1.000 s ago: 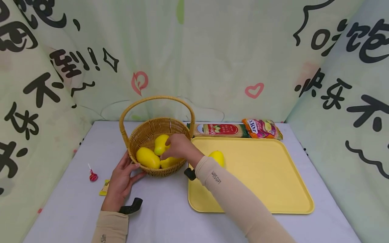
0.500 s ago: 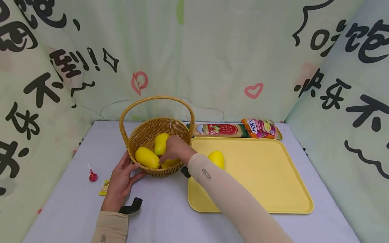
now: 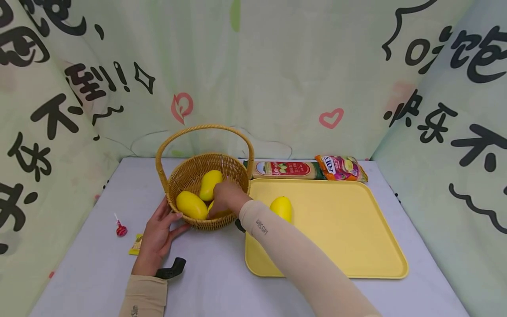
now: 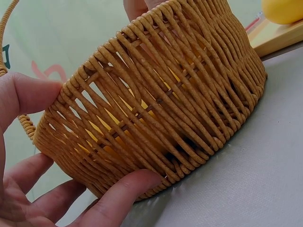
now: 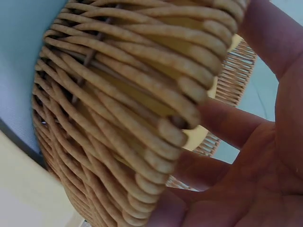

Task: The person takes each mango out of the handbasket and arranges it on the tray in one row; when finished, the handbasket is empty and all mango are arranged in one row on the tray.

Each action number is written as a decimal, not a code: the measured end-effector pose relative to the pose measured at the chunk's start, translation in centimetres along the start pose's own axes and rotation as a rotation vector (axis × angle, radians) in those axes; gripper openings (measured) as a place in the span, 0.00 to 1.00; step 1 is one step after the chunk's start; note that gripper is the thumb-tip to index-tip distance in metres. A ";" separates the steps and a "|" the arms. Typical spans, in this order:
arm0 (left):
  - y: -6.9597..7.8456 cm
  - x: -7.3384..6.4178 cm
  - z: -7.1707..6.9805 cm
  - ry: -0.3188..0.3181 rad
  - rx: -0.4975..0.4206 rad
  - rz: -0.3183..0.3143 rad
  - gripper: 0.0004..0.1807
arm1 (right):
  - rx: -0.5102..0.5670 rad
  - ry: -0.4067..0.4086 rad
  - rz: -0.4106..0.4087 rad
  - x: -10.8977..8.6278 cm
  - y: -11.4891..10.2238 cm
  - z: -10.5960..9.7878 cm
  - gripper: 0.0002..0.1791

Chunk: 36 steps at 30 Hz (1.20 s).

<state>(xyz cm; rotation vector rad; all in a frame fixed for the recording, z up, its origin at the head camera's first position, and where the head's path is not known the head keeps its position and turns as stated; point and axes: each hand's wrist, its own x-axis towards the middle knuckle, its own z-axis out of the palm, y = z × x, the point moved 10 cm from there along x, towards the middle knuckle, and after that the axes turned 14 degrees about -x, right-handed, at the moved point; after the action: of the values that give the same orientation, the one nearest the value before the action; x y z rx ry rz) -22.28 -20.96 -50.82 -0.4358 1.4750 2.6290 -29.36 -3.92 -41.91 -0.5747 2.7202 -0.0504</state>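
Note:
A wicker basket (image 3: 215, 223) with a tall arched handle stands at the left of the table. My left hand (image 3: 158, 235) holds its left side; in the left wrist view the fingers (image 4: 125, 191) spread across the wall from rim to base. Down inside the basket, my right hand (image 3: 229, 198) grips a yellow mango (image 3: 211, 206), mostly hidden under the fingers. Two more mangoes lie there, one at the front left (image 3: 192, 205) and one behind (image 3: 211, 185). In the right wrist view, the basket wall (image 5: 118, 94) covers the fingertips.
To the right lies a yellow tray (image 3: 336, 233), bearing another mango (image 3: 282, 208) partly behind the right sleeve. A long red-labelled package (image 3: 283, 168) and a candy bag (image 3: 342, 168) line the back edge. A lollipop (image 3: 121, 229) and a small yellow packet (image 3: 136, 245) are at left.
My right hand has gone lower and slightly toward the front inside the basket, with its mango. The rear mango has tilted a little. My left hand stays put.

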 end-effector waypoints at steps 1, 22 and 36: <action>0.0 0.0 0.0 -0.001 -0.001 0.001 0.45 | 0.000 0.000 0.003 0.0 0.0 0.0 0.24; 0.1 0.0 0.2 -0.022 -0.005 0.003 0.44 | 0.134 0.014 -0.006 0.2 1.0 -0.5 0.17; 0.1 -0.1 0.3 -0.012 0.008 0.007 0.44 | 0.168 0.110 -0.127 -1.5 1.3 -2.8 0.36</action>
<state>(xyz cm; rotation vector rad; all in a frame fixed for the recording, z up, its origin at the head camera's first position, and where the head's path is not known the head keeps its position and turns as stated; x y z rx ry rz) -22.29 -20.75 -50.62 -0.4144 1.4863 2.6249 -29.55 -2.18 -38.92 -0.7120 2.7456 -0.3491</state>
